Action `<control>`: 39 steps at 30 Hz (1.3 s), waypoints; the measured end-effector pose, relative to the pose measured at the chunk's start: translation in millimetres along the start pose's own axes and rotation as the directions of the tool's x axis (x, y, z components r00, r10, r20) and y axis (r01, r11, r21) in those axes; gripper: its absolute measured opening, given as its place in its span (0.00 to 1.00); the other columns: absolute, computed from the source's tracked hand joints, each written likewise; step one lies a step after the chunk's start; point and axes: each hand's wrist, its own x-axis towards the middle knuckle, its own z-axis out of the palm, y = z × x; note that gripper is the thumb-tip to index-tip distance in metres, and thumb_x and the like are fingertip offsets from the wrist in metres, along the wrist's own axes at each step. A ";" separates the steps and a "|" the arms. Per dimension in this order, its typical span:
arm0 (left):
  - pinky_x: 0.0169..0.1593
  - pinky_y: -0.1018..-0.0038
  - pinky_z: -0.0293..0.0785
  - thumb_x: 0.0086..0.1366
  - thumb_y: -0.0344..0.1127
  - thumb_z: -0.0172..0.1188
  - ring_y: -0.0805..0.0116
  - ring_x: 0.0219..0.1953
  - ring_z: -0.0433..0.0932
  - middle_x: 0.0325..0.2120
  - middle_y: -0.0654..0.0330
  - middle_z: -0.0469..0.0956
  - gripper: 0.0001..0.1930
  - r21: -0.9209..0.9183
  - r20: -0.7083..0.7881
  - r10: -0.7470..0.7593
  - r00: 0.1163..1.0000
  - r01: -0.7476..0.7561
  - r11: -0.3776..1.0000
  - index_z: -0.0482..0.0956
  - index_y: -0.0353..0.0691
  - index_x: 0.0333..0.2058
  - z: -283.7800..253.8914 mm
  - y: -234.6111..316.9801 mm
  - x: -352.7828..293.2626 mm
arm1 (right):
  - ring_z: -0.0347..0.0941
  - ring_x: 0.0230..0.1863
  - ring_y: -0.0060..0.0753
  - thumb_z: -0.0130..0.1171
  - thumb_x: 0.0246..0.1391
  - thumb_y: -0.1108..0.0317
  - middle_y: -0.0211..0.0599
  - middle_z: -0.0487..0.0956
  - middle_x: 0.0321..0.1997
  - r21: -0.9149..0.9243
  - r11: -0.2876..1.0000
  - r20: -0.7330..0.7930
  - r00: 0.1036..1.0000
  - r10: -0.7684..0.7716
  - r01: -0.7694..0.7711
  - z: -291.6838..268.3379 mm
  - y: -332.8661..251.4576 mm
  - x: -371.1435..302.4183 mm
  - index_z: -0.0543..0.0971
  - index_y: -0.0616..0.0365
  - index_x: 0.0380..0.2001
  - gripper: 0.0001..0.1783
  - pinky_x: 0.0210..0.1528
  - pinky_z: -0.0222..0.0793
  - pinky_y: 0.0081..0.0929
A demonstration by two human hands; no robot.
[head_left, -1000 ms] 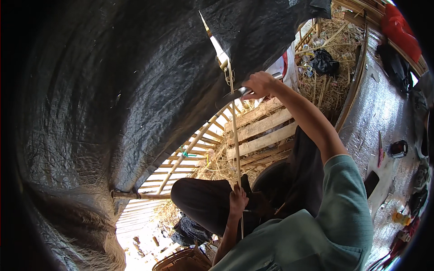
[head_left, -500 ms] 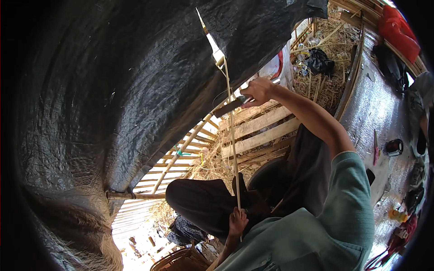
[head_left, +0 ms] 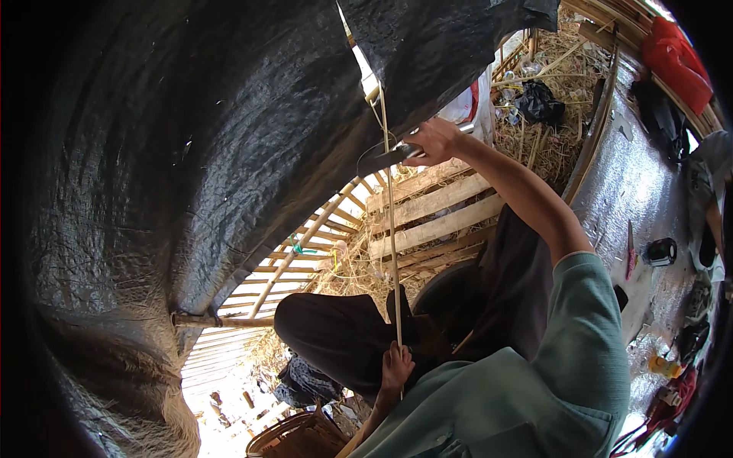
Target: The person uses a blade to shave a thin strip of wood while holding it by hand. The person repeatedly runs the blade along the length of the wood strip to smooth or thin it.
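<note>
A long, thin bamboo strip [head_left: 392, 252] runs upright from near my lap to a gap in the black tarp. My left hand [head_left: 397, 366] is closed round its lower end, close to my body. In my right hand [head_left: 434, 142], at the far end of my outstretched arm, is a knife with a broad dark blade [head_left: 380, 162]. The blade lies across the strip, touching or very near it. A thin curled sliver loops beside the blade. Part of the handle is hidden by my fingers.
Black tarp [head_left: 252, 153] covers the left and top. Wooden slats [head_left: 435, 210] and straw lie ahead. On a shiny sheet [head_left: 603, 221] at right are pink-handled scissors [head_left: 631, 256], a tape measure-like black object [head_left: 660, 252] and a small yellow bottle [head_left: 664, 367]. A woven basket [head_left: 294, 435] stands lower left.
My right hand and the knife have moved slightly farther up along the strip, away from my body. My left hand keeps its hold near the lower end.
</note>
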 end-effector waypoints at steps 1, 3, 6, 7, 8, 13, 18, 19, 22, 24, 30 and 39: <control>0.11 0.82 0.50 0.67 0.46 0.37 0.78 0.10 0.53 0.13 0.67 0.52 0.18 0.266 0.165 0.287 0.944 -0.323 0.908 0.59 0.42 0.22 -4.1 -3.5 2.3 | 0.75 0.24 0.47 0.54 0.44 0.39 0.46 0.75 0.17 0.003 1.000 0.004 1.000 -0.002 0.002 -1.8 -3.2 2.3 0.77 0.55 0.22 0.27 0.26 0.72 0.38; 0.11 0.82 0.51 0.67 0.46 0.36 0.78 0.08 0.52 0.11 0.68 0.51 0.20 0.442 0.382 0.482 0.789 -0.614 0.654 0.58 0.42 0.20 -13.0 -9.2 4.2 | 0.76 0.24 0.46 0.54 0.44 0.39 0.46 0.75 0.18 -0.060 0.967 0.001 0.969 0.248 -0.248 -5.3 -9.0 9.2 0.78 0.55 0.22 0.27 0.24 0.71 0.37; 0.14 0.81 0.51 0.68 0.43 0.35 0.79 0.15 0.57 0.15 0.66 0.57 0.17 0.219 0.363 0.319 0.876 -0.413 0.884 0.65 0.39 0.27 -4.5 13.9 4.0 | 0.75 0.22 0.43 0.53 0.44 0.37 0.44 0.74 0.16 -0.127 0.986 -0.264 0.962 0.075 -0.111 14.6 2.4 -5.4 0.78 0.55 0.22 0.28 0.21 0.71 0.34; 0.14 0.80 0.54 0.68 0.47 0.32 0.78 0.12 0.58 0.12 0.66 0.58 0.22 0.205 0.382 0.128 0.915 -0.219 0.954 0.66 0.39 0.24 -0.7 28.4 3.5 | 0.75 0.21 0.41 0.52 0.44 0.37 0.43 0.74 0.15 -0.164 0.986 -0.385 0.922 -0.027 -0.039 20.7 5.1 -5.9 0.78 0.55 0.22 0.29 0.20 0.70 0.33; 0.13 0.80 0.56 0.68 0.51 0.29 0.77 0.10 0.59 0.09 0.66 0.59 0.27 0.190 0.393 -0.064 0.917 -0.013 0.982 0.68 0.39 0.21 2.1 41.5 0.7 | 0.74 0.18 0.41 0.52 0.42 0.34 0.41 0.72 0.14 -0.077 0.997 -0.150 0.989 0.001 -0.013 5.7 -11.3 5.2 0.78 0.53 0.22 0.30 0.19 0.69 0.32; 0.16 0.79 0.64 0.66 0.58 0.33 0.75 0.09 0.64 0.09 0.63 0.67 0.29 0.508 0.179 0.272 0.946 -0.325 0.798 0.71 0.39 0.23 71.5 108.9 17.4 | 0.74 0.18 0.42 0.52 0.40 0.33 0.41 0.73 0.14 -0.113 0.993 0.235 0.971 0.048 -0.022 -4.3 -29.0 13.1 0.78 0.50 0.22 0.30 0.21 0.70 0.35; 0.15 0.80 0.61 0.67 0.54 0.37 0.78 0.09 0.62 0.12 0.64 0.67 0.24 0.365 0.121 0.407 0.906 -0.422 0.830 0.69 0.39 0.27 110.1 140.6 54.5 | 0.73 0.18 0.41 0.51 0.39 0.32 0.39 0.72 0.13 -0.068 0.993 0.262 0.962 -0.080 0.101 0.8 -35.7 17.9 0.76 0.50 0.21 0.30 0.22 0.68 0.35; 0.14 0.81 0.58 0.67 0.53 0.38 0.79 0.10 0.60 0.12 0.66 0.65 0.22 0.407 0.173 0.358 0.918 -0.397 0.822 0.68 0.40 0.27 109.9 143.7 57.7 | 0.71 0.14 0.37 0.54 0.38 0.33 0.36 0.70 0.10 -0.076 0.983 0.170 0.973 -0.154 0.168 1.2 -35.7 14.2 0.73 0.51 0.16 0.29 0.18 0.65 0.32; 0.13 0.81 0.54 0.67 0.51 0.38 0.81 0.09 0.56 0.11 0.68 0.59 0.20 0.466 0.176 0.302 0.937 -0.349 0.813 0.66 0.41 0.27 113.1 137.8 56.4 | 0.72 0.17 0.38 0.51 0.36 0.29 0.37 0.71 0.12 -0.109 0.983 0.176 0.976 -0.128 0.149 3.0 -32.5 8.9 0.77 0.47 0.25 0.31 0.21 0.67 0.31; 0.12 0.80 0.51 0.68 0.49 0.38 0.81 0.08 0.52 0.09 0.70 0.52 0.19 0.461 0.131 0.336 0.933 -0.357 0.813 0.63 0.43 0.23 116.9 130.4 51.2 | 0.74 0.19 0.38 0.50 0.35 0.27 0.38 0.72 0.14 -0.131 0.990 0.196 0.980 -0.030 0.056 4.2 -30.4 7.6 0.80 0.46 0.27 0.34 0.23 0.68 0.30; 0.10 0.81 0.45 0.67 0.52 0.38 0.80 0.06 0.48 0.08 0.71 0.49 0.21 0.244 0.293 0.195 0.936 -0.270 0.931 0.57 0.48 0.17 98.3 117.4 42.0 | 0.73 0.19 0.38 0.50 0.37 0.27 0.38 0.72 0.14 -0.159 0.985 -0.085 0.995 0.055 -0.068 1.3 -17.4 10.3 0.79 0.49 0.21 0.34 0.24 0.68 0.33; 0.09 0.82 0.44 0.66 0.55 0.38 0.81 0.04 0.46 0.05 0.71 0.48 0.25 0.128 0.358 0.105 0.928 -0.160 0.979 0.58 0.46 0.15 79.5 101.1 25.3 | 0.72 0.16 0.39 0.53 0.37 0.30 0.36 0.72 0.11 -0.082 0.992 0.085 0.993 -0.087 0.093 -1.7 -23.1 6.9 0.76 0.50 0.22 0.32 0.20 0.67 0.31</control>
